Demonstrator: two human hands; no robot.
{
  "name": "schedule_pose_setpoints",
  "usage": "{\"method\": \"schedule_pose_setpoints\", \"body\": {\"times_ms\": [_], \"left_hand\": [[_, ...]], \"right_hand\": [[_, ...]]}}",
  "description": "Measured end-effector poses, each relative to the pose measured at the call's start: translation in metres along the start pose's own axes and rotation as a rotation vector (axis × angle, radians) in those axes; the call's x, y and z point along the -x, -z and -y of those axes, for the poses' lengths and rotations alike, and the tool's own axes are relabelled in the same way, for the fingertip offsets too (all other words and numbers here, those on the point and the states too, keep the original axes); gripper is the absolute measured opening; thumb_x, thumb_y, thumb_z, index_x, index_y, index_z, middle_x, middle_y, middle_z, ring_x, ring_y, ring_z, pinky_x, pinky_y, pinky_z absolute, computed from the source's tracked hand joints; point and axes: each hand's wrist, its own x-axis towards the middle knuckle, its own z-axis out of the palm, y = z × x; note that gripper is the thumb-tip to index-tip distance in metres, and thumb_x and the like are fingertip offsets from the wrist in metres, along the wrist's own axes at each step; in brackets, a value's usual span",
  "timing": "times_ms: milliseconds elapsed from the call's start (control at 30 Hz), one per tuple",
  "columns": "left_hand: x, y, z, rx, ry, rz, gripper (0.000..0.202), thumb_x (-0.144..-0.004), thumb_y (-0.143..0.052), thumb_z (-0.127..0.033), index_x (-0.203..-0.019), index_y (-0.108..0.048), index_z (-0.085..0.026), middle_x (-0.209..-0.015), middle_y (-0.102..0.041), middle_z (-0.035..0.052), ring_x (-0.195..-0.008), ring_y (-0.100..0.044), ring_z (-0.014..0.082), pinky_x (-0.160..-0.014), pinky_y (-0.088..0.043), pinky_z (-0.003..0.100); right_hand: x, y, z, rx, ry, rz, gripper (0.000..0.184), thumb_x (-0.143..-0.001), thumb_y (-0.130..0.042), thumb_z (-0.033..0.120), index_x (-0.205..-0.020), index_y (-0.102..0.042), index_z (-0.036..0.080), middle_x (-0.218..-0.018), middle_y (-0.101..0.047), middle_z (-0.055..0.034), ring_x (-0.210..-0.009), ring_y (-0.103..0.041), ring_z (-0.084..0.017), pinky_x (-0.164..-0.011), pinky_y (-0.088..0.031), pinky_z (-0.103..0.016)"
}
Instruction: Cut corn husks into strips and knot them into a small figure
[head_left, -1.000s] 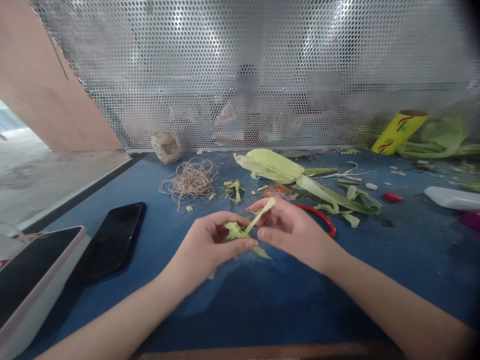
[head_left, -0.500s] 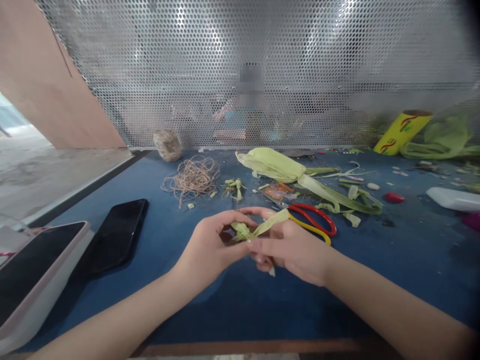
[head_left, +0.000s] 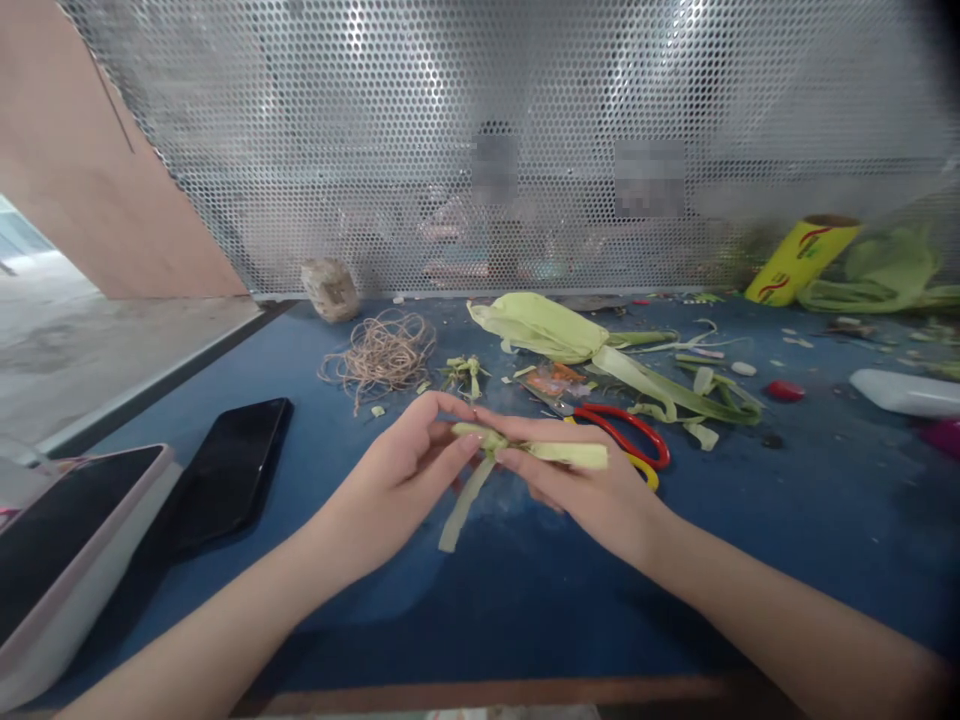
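Note:
Between both hands is a pale green strip of leaf or husk (head_left: pixel 566 454), knotted in the middle. One tail points right across my right hand; another hangs down toward the front. My left hand (head_left: pixel 409 455) pinches the left side of the knot with thumb and fingers. Thumb and fingers of my right hand (head_left: pixel 585 480) close on its right side. Just behind my right hand lie scissors (head_left: pixel 630 432) with red and yellow handles, partly covered by it. A small knotted green piece (head_left: pixel 466 376) rests beyond my hands, beside a tangle of brown twine (head_left: pixel 382 355).
A larger green husk bundle (head_left: pixel 544 328) lies at the back. Two phones, a black one (head_left: pixel 232 475) and one in a pale case (head_left: pixel 67 540), sit left. A yellow tube (head_left: pixel 802 262), a red object (head_left: pixel 785 390) and a white object (head_left: pixel 904 393) are right. Perforated metal (head_left: pixel 360 130) stands behind.
The knotted strip has turned in my fingers: one tail now points right and another hangs down front-left. My fingers have shifted and come closer round the knot.

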Motion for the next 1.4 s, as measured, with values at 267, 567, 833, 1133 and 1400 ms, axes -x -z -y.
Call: {"method": "schedule_pose_setpoints", "body": {"times_ms": [267,567,833,1133,1400], "left_hand": [[0.001,0.001,0.009,-0.473,-0.155,-0.179,0.014,-0.084,-0.049,-0.028,-0.074,-0.052,-0.019,-0.077,-0.054,-0.0007,-0.069,-0.053,0.013,-0.062,-0.043,0.025],[0.001,0.003,0.003,-0.393,-0.071,-0.173,0.015,-0.08,-0.054,-0.028,-0.07,-0.055,-0.018,-0.067,-0.058,-0.0021,-0.06,-0.052,0.0114,-0.056,-0.041,0.023],[-0.001,0.02,0.002,-0.283,-0.019,-0.21,0.016,-0.077,-0.058,-0.032,-0.069,-0.056,-0.018,-0.062,-0.056,-0.0031,-0.054,-0.049,0.0097,-0.049,-0.038,0.02],[-0.001,0.008,0.006,0.011,0.008,-0.175,0.032,-0.079,-0.056,-0.036,-0.102,-0.04,-0.02,-0.069,-0.059,-0.0034,-0.058,-0.053,0.011,-0.052,-0.042,0.023],[0.002,-0.003,0.003,0.091,0.118,-0.035,0.055,-0.072,-0.066,-0.027,-0.116,-0.034,-0.02,-0.051,-0.052,-0.0094,-0.056,-0.056,0.0133,-0.052,-0.041,0.023]], "right_hand": [[0.0,-0.003,-0.001,0.161,0.016,-0.026,0.019,-0.078,-0.057,0.025,-0.092,-0.068,0.019,-0.067,-0.06,0.0004,-0.05,-0.048,-0.008,-0.048,-0.04,-0.02],[-0.003,-0.003,0.0,0.146,-0.042,-0.06,0.01,-0.075,-0.06,0.026,-0.076,-0.064,0.017,-0.064,-0.059,0.0014,-0.058,-0.053,-0.011,-0.054,-0.041,-0.021],[-0.004,0.002,0.002,0.013,-0.089,-0.054,0.01,-0.074,-0.063,0.027,-0.076,-0.066,0.017,-0.055,-0.049,0.0048,-0.045,-0.036,-0.005,-0.044,-0.031,-0.02],[-0.006,0.003,-0.001,-0.203,-0.105,-0.069,0.016,-0.072,-0.066,0.031,-0.078,-0.062,0.018,-0.057,-0.05,0.0054,-0.043,-0.036,-0.005,-0.041,-0.028,-0.02],[-0.007,0.001,-0.003,-0.269,-0.102,-0.098,0.016,-0.068,-0.07,0.025,-0.076,-0.059,0.017,-0.059,-0.052,0.0058,-0.044,-0.037,-0.003,-0.041,-0.027,-0.018]]}}
